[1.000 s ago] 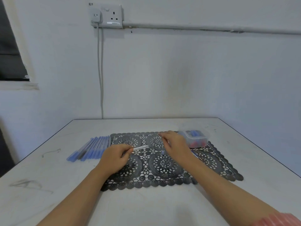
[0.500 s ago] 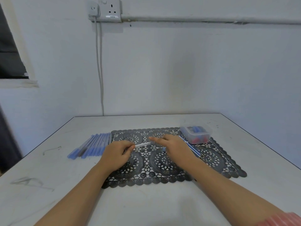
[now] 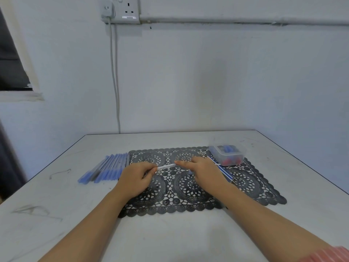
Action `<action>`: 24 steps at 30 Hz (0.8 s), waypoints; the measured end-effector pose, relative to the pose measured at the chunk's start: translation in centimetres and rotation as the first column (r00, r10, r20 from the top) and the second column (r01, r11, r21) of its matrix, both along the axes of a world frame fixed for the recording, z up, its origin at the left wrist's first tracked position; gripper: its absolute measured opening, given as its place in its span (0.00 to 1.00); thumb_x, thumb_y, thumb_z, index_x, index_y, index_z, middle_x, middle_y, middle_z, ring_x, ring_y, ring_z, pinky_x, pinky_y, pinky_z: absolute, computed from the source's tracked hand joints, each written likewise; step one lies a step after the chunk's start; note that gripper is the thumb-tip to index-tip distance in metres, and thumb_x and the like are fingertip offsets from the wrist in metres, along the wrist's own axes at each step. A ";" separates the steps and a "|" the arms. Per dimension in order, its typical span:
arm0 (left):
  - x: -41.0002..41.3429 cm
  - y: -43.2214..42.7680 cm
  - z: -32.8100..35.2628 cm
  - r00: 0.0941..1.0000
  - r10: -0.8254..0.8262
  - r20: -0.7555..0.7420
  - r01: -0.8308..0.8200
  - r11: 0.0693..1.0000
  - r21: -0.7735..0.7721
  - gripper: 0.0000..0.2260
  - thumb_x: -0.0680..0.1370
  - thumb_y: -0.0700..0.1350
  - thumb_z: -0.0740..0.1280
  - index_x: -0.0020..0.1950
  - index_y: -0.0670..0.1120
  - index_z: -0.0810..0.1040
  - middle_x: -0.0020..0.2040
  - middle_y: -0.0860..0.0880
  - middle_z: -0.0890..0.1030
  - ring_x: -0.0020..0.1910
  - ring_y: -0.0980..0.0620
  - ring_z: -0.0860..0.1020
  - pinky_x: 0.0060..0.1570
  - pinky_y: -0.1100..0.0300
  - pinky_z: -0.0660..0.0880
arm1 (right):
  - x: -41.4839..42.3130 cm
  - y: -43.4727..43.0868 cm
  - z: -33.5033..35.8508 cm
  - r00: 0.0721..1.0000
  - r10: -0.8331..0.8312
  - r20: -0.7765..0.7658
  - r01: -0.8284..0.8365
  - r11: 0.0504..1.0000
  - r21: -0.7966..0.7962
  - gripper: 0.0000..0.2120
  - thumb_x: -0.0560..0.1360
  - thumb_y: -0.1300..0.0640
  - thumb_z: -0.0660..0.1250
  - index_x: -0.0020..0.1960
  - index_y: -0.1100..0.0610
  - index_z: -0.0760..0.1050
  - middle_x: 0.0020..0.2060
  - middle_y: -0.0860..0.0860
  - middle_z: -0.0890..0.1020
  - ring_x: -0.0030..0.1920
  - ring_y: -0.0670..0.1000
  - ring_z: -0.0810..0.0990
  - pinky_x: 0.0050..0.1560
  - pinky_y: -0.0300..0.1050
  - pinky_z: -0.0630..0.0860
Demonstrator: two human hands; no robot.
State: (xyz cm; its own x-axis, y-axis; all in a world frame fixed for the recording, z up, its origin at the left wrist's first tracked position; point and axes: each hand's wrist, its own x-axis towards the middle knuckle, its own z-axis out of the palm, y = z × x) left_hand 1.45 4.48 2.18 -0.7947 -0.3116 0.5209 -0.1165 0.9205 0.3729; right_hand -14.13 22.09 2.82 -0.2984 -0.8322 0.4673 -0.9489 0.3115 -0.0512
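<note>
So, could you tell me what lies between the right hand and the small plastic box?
The head view shows thin blue-and-white refills on the black mat between the right hand and the plastic box.

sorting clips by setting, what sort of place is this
Probably a plain workroom for hand assembly: a worn table against a wall with a socket, a row of blue pens, and a left hand holding a clear pen barrel.

One mat [image 3: 245, 184], one box [image 3: 227, 155], one barrel [image 3: 166, 166], two hands [image 3: 135, 179] [image 3: 205, 170] (pens [image 3: 109, 168] too blurred to count).
</note>
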 end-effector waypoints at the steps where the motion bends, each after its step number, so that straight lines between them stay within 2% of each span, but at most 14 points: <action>1: 0.0 0.0 0.0 1.000 -0.001 -0.002 0.001 1.000 0.001 0.16 0.76 0.54 0.57 0.51 0.50 0.82 0.31 0.57 0.77 0.30 0.60 0.74 0.31 0.59 0.73 | 0.0 0.1 0.0 1.000 0.004 0.014 -0.004 1.000 0.000 0.32 0.76 0.68 0.59 0.69 0.37 0.63 0.38 0.49 0.69 0.39 0.50 0.67 0.41 0.42 0.61; 6: 0.1 0.2 0.2 1.000 -0.021 -0.013 0.021 1.000 0.004 0.14 0.76 0.53 0.58 0.50 0.51 0.82 0.30 0.60 0.76 0.30 0.61 0.73 0.31 0.62 0.71 | 0.2 -0.1 0.0 0.998 0.013 0.069 -0.012 1.000 -0.013 0.29 0.77 0.68 0.58 0.69 0.39 0.65 0.39 0.48 0.71 0.41 0.50 0.68 0.41 0.41 0.63; 8: 0.1 0.3 0.1 0.999 -0.038 -0.028 0.037 0.999 -0.002 0.12 0.76 0.51 0.60 0.51 0.52 0.82 0.31 0.63 0.75 0.30 0.63 0.73 0.31 0.63 0.71 | 0.2 -0.1 -0.1 0.996 0.014 0.093 -0.009 0.999 -0.052 0.28 0.76 0.68 0.59 0.67 0.40 0.68 0.39 0.49 0.74 0.41 0.52 0.71 0.40 0.42 0.67; 10: 0.1 0.4 0.1 0.998 -0.048 -0.033 0.048 0.999 -0.012 0.09 0.77 0.48 0.64 0.53 0.51 0.83 0.32 0.67 0.74 0.31 0.65 0.73 0.33 0.66 0.69 | 0.4 -0.1 -0.2 0.992 -0.021 0.127 0.033 0.995 -0.099 0.22 0.77 0.63 0.60 0.65 0.42 0.71 0.43 0.50 0.79 0.44 0.52 0.75 0.44 0.44 0.73; 13: 0.1 0.4 0.2 0.997 -0.055 -0.046 0.054 0.998 -0.015 0.11 0.77 0.49 0.63 0.55 0.50 0.82 0.35 0.67 0.76 0.33 0.67 0.74 0.36 0.68 0.70 | 0.6 0.0 0.0 0.978 -0.108 0.176 0.138 0.976 -0.168 0.13 0.78 0.52 0.61 0.61 0.47 0.76 0.48 0.48 0.82 0.48 0.50 0.78 0.50 0.45 0.75; 17: 0.2 0.7 0.3 0.997 -0.060 -0.050 0.059 0.998 -0.016 0.09 0.77 0.47 0.65 0.54 0.50 0.82 0.33 0.67 0.74 0.31 0.66 0.74 0.33 0.70 0.68 | 0.6 0.4 0.4 0.956 -0.273 0.112 0.286 0.950 -0.127 0.18 0.76 0.39 0.58 0.58 0.47 0.78 0.49 0.47 0.82 0.52 0.48 0.77 0.57 0.47 0.70; 19: 0.2 0.8 0.4 0.997 -0.057 -0.051 0.056 0.998 -0.015 0.11 0.77 0.49 0.63 0.54 0.50 0.82 0.32 0.68 0.73 0.31 0.65 0.74 0.33 0.70 0.68 | 0.8 0.6 0.6 0.942 -0.326 0.082 0.334 0.936 -0.110 0.21 0.75 0.36 0.57 0.58 0.47 0.78 0.50 0.47 0.82 0.54 0.48 0.76 0.58 0.47 0.68; 24: 0.1 0.7 0.3 0.998 -0.053 -0.032 0.052 0.998 -0.024 0.14 0.76 0.51 0.61 0.54 0.51 0.82 0.34 0.65 0.76 0.31 0.65 0.74 0.34 0.65 0.74 | 1.4 0.6 0.9 0.951 -0.271 0.152 0.289 0.950 -0.115 0.19 0.75 0.40 0.61 0.55 0.51 0.80 0.46 0.50 0.81 0.50 0.49 0.76 0.49 0.43 0.74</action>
